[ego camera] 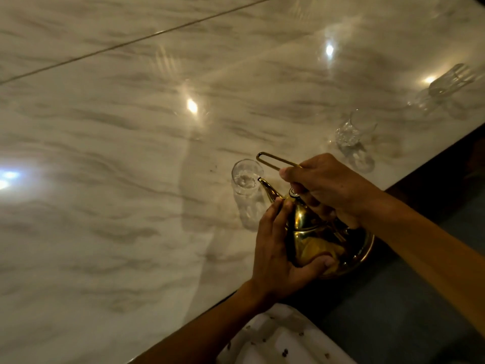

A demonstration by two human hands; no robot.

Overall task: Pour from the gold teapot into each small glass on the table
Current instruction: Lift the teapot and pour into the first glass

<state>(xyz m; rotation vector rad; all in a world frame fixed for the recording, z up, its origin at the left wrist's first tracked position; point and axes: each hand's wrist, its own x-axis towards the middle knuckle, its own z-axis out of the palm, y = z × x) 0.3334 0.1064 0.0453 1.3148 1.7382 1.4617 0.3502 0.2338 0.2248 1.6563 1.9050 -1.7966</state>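
Note:
The gold teapot (312,240) is tilted forward near the table's near edge, its spout tip over the rim of a small clear glass (246,177) that has clear liquid in it. My right hand (325,185) grips the teapot's thin wire handle from above. My left hand (278,253) cups the teapot's body from the left and underneath. A second small glass (354,130) stands further right. A third glass (451,80) stands at the far right, blurred.
The marble table (131,153) is glossy, with bright light reflections and a seam running across its far part. Its dark near edge runs diagonally from bottom left to right. A white patterned cloth (283,340) lies below the edge.

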